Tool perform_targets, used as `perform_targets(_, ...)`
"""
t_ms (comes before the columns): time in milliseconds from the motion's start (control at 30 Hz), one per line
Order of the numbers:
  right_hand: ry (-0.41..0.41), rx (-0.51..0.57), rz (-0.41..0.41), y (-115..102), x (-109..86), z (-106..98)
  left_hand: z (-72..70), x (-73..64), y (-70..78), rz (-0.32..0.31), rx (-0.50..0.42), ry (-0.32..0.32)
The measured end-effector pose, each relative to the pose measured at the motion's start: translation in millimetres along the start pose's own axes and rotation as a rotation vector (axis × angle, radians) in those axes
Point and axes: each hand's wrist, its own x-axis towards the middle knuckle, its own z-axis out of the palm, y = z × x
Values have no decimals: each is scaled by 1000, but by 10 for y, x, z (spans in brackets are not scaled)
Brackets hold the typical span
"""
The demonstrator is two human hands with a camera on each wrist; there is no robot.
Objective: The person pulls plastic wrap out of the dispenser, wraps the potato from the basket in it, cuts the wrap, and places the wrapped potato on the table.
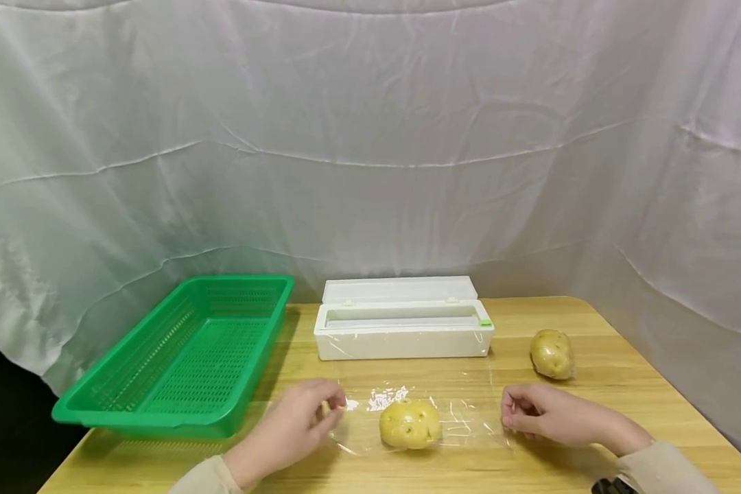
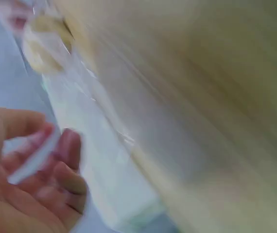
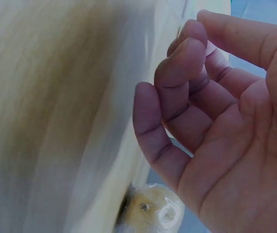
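A potato (image 1: 410, 424) sits amid a sheet of clear cling film (image 1: 469, 412) on the wooden table. My left hand (image 1: 296, 425) is by the film's left edge, fingers loosely bent; in the left wrist view a small gap shows between thumb and fingertips. At the opposite edge, my right hand (image 1: 546, 415) pinches the film with thumb and index fingertips together, the other fingers curved. A second potato (image 1: 552, 354), wrapped in film, lies beyond the right hand. Behind the sheet stands a white cling film dispenser (image 1: 404, 345) with its lid raised.
To the left, a green plastic basket (image 1: 142, 418) with perforated sides extends past the table's edge. Pale grey fabric (image 1: 377, 137) hangs behind and around the wooden table (image 1: 525, 315). A small black object (image 1: 614, 486) shows at the right sleeve.
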Motion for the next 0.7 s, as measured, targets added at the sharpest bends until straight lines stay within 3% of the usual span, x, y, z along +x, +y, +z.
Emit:
perform_targets(133,107,-112,-50,-74,8,-10,74,41,267,345,202,60)
perform_targets(233,206,-195,-111,-223,45,35,127,97,364,472,296,79)
perform_targets(367,285,-313,-244,-513,139,192,172,145,368,481,320,44)
perform_targets(500,271,-449,-328,-758,219,391,210,185,325,462,321,0)
perform_targets(700,267,-682,-384,-841,306,610,257,238,278,445,277,-53)
